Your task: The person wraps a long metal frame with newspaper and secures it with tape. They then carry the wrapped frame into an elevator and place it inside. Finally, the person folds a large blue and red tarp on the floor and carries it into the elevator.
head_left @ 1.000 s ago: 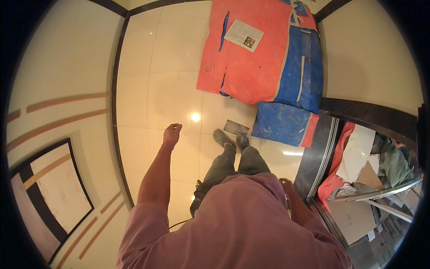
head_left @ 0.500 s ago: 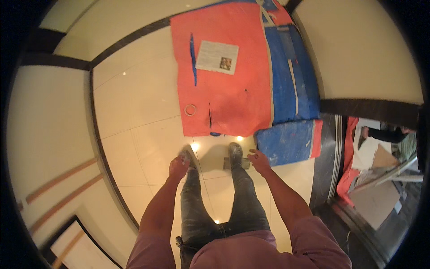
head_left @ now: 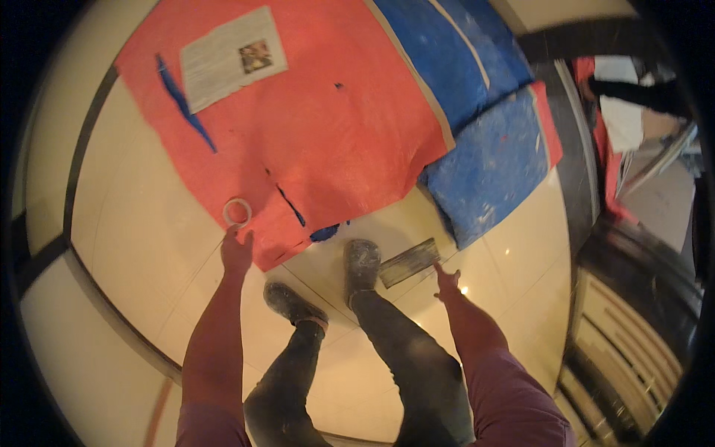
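Note:
My left hand (head_left: 237,253) reaches to the near left corner of a red sheet (head_left: 320,134), its thumb and fingers apart. The fingertips are at the lower rim of a pale tape roll (head_left: 237,213) lying on the sheet; whether they touch it I cannot tell. My right hand (head_left: 448,284) hangs open with fingers spread, and seems close to the right end of a flat, worn greyish board (head_left: 410,263) on the floor. That board lies beside my right shoe (head_left: 363,267).
A printed paper sheet (head_left: 231,56) and a blue strip (head_left: 183,103) lie on the red sheet, which has a dark slit. A folded blue sheet (head_left: 495,167) lies at the right. Beyond the doorway strip, another person's dark sleeve (head_left: 644,95) shows among boards.
My view has turned and come closer to the red sheet. The left hand has moved from beside my leg to the tape roll. The right hand's fingers have stretched out more.

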The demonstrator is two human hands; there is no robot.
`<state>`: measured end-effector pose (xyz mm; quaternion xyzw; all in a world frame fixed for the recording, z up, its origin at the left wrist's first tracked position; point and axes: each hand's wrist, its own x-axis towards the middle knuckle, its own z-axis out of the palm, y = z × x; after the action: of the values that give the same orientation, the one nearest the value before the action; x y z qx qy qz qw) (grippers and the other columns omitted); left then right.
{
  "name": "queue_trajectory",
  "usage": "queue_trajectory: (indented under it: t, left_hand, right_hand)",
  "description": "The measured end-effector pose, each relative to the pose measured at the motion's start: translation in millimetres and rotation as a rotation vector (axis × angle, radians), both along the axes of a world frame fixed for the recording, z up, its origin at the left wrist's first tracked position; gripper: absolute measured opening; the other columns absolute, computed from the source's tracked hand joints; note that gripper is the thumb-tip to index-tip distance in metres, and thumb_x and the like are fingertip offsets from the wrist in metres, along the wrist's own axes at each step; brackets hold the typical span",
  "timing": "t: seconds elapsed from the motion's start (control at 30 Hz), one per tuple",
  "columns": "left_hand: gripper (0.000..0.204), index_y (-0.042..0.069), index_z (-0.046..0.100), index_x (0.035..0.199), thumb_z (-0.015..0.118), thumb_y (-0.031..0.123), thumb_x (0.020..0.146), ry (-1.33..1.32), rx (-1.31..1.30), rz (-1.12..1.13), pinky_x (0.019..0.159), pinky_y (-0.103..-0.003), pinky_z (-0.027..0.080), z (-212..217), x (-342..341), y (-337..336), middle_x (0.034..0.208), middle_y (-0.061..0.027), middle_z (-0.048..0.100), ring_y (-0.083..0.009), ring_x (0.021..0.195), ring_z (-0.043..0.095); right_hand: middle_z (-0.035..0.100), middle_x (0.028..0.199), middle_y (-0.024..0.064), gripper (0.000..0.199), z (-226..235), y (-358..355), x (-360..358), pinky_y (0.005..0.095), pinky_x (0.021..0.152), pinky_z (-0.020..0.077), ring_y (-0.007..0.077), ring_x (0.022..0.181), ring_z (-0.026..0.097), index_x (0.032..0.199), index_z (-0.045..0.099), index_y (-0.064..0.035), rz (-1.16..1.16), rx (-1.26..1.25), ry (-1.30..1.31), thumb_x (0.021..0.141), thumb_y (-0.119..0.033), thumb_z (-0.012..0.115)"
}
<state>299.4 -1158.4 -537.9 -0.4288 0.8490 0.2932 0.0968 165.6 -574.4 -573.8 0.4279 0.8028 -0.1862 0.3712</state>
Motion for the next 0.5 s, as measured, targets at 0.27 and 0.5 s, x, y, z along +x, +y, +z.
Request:
queue_trajectory:
  t: [0.27, 0.5]
  left_hand:
    - [0.041, 0.002, 0.062, 0.113, 0.062, 0.038, 0.093, -0.162, 0.205, 0.046, 0.080, -0.049, 0.050, -146, 19, 24, 0.101, -0.0200, 0.070, -0.0369, 0.096, 0.066]
    - [0.034, -0.002, 0.061, 0.087, 0.057, 0.031, 0.091, -0.298, 0.204, -0.007, 0.073, -0.048, 0.051, -48, -48, 39, 0.089, -0.0208, 0.068, -0.0354, 0.084, 0.067]
  right_hand:
    - [0.070, 0.102, 0.0147, 0.047, -82, 14, 0, 0.0431, 0.075, 0.0529, 0.0300, 0.085, 0.067, 0.106, 0.067, -0.0037, 0.126, -0.154, 0.264, 0.080, -0.040, 0.082]
    - [0.068, 0.088, 0.0165, 0.018, 114, -164, -115, 0.0412, 0.074, 0.0524, 0.0315, 0.083, 0.067, 0.089, 0.069, -0.0012, 0.909, -0.768, 0.673, 0.093, -0.019, 0.068]
